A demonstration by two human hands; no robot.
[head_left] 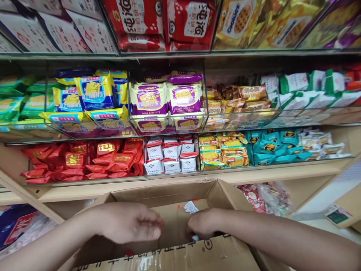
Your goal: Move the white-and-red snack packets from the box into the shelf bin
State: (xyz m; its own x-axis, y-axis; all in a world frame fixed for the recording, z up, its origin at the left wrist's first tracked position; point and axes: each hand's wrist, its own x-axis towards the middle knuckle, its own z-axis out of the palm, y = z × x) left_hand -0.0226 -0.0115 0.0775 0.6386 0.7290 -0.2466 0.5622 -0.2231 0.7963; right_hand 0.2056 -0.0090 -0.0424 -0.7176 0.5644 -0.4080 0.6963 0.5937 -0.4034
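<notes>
An open cardboard box [175, 259] stands below the shelves, its front flap printed with dark characters. Over the left part of its opening is my left hand [131, 222], blurred, with its fingers bent toward the right; what they hold, if anything, cannot be made out. My right hand [204, 223] reaches down inside the box on the right, fingers curled together. A small white packet [191, 207] lies just beyond that hand, and a bit of pale wrapper shows under its fingers. Small red pieces are also visible inside the box.
Glass-fronted shelves hold red packets [113, 158], small white packets [171, 165], orange packets [224, 154], teal packets [272, 145] and purple biscuit packs [184, 98]. Bagged goods [267, 197] sit low behind the box at right. A blue and red package [19, 226] is at lower left.
</notes>
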